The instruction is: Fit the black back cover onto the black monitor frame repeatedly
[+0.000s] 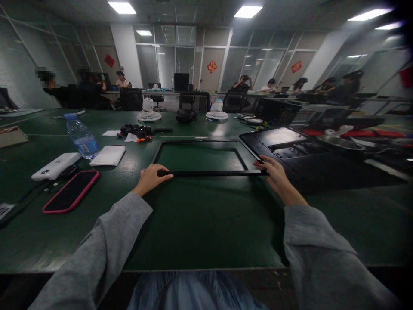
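Both hands hold a thin black rectangular frame [213, 173] by its two near corners, its middle open to the green table. My left hand [151, 178] is closed on the near left corner, thumb along the near bar. At the near right corner my right hand [274, 174] grips with thumb and fingers. The near bar looks slightly raised above the table; whether the far bar rests on it I cannot tell. To the right of the frame lies a large black panel [309, 161], like a monitor's back cover, with a cut-out section.
On the green table [206, 232] at left are a phone with a pink edge [71, 192], a white power bank [56, 166], a tissue pack [108, 155] and a water bottle [82, 140]. Small white fans [217, 113] stand farther back. Several people sit across the room.
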A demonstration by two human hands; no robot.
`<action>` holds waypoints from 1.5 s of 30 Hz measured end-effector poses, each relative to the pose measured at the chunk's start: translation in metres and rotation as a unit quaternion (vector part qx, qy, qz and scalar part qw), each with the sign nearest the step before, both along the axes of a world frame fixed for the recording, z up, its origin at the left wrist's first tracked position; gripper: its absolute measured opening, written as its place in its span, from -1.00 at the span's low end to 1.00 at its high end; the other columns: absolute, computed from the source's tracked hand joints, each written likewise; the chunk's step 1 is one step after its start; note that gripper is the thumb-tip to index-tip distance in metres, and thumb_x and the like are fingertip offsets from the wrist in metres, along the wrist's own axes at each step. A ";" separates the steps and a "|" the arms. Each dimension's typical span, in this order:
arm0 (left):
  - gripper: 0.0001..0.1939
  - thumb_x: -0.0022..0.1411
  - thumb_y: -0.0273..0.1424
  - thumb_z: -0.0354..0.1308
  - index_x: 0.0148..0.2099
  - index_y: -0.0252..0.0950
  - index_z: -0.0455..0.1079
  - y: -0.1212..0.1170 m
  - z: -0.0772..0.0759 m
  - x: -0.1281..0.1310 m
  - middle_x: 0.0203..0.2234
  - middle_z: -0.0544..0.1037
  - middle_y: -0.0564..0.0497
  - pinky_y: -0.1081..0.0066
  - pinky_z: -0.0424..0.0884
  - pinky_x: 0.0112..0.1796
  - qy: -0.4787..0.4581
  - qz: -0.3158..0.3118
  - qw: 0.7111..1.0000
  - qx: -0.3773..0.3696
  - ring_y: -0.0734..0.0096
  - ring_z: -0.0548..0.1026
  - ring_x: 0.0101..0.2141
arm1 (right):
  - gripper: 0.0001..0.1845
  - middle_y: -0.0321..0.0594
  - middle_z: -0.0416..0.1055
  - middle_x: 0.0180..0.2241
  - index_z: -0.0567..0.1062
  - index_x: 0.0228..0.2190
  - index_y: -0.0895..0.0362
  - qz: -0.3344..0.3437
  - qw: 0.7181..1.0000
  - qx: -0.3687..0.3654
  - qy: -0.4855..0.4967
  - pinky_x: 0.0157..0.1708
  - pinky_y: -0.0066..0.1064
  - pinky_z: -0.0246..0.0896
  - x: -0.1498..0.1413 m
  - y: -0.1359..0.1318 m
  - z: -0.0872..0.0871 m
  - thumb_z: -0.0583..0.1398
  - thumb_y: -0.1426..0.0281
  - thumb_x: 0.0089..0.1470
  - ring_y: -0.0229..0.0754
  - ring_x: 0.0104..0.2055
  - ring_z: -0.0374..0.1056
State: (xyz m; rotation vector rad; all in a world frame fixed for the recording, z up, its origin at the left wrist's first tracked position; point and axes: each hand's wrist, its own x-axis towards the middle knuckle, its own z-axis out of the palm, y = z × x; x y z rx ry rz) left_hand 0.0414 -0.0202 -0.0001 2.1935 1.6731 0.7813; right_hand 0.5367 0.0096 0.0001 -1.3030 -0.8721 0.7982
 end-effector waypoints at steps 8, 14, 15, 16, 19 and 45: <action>-0.51 0.20 0.15 0.21 -0.10 -0.12 0.55 -0.001 0.002 0.002 -0.03 0.61 -0.06 -0.01 0.35 0.03 0.020 0.026 0.999 -0.012 0.00 0.50 0.03 | -0.60 -0.26 0.57 -0.33 0.49 -0.19 0.01 0.012 1.000 0.008 -0.008 -0.09 -0.38 0.55 0.001 0.001 -0.002 0.25 0.55 -0.14 -0.18 -0.14 0.57; -0.45 0.21 0.19 0.16 -0.05 -0.14 0.54 -0.002 0.004 0.003 -0.07 0.63 -0.08 0.04 0.39 0.00 0.018 0.038 0.999 -0.026 0.03 0.52 -0.01 | -0.59 -0.28 0.58 -0.31 0.48 -0.19 -0.01 0.007 1.000 0.009 0.004 -0.04 -0.40 0.52 0.005 0.002 -0.003 0.28 0.52 -0.14 -0.19 -0.12 0.57; -0.45 0.21 0.19 0.16 -0.05 -0.14 0.54 -0.003 0.004 0.004 -0.07 0.63 -0.08 0.05 0.39 0.00 0.013 0.036 0.999 -0.026 0.04 0.52 -0.01 | -0.59 -0.28 0.58 -0.30 0.47 -0.19 -0.02 0.006 1.000 0.009 0.001 -0.06 -0.38 0.54 0.004 0.002 -0.003 0.28 0.52 -0.14 -0.18 -0.11 0.57; -0.45 0.21 0.19 0.16 -0.05 -0.14 0.54 -0.003 0.004 0.004 -0.07 0.63 -0.09 0.05 0.40 -0.01 0.009 0.034 0.999 -0.024 0.04 0.53 -0.02 | -0.59 -0.28 0.58 -0.29 0.47 -0.19 -0.02 0.006 1.000 0.010 -0.002 -0.08 -0.36 0.55 0.004 0.002 -0.003 0.28 0.52 -0.14 -0.16 -0.10 0.57; -0.43 0.19 0.20 0.17 -0.06 -0.15 0.54 -0.004 0.004 0.005 -0.08 0.63 -0.11 0.04 0.41 -0.02 -0.003 0.033 0.999 -0.015 0.03 0.54 -0.04 | -0.60 -0.27 0.57 -0.28 0.46 -0.19 -0.02 0.007 1.000 0.015 -0.010 -0.13 -0.33 0.56 0.002 0.000 -0.001 0.28 0.51 -0.13 -0.12 -0.09 0.57; -0.42 0.17 0.23 0.17 -0.09 -0.12 0.59 -0.001 0.001 0.006 -0.13 0.64 -0.11 0.04 0.40 -0.03 -0.013 0.045 0.999 -0.011 0.02 0.54 -0.08 | -0.84 -0.24 0.53 -0.20 0.45 -0.18 -0.01 0.018 0.999 0.034 0.006 0.14 -0.27 0.37 0.002 -0.003 0.006 0.13 0.42 0.19 -0.16 -0.15 0.55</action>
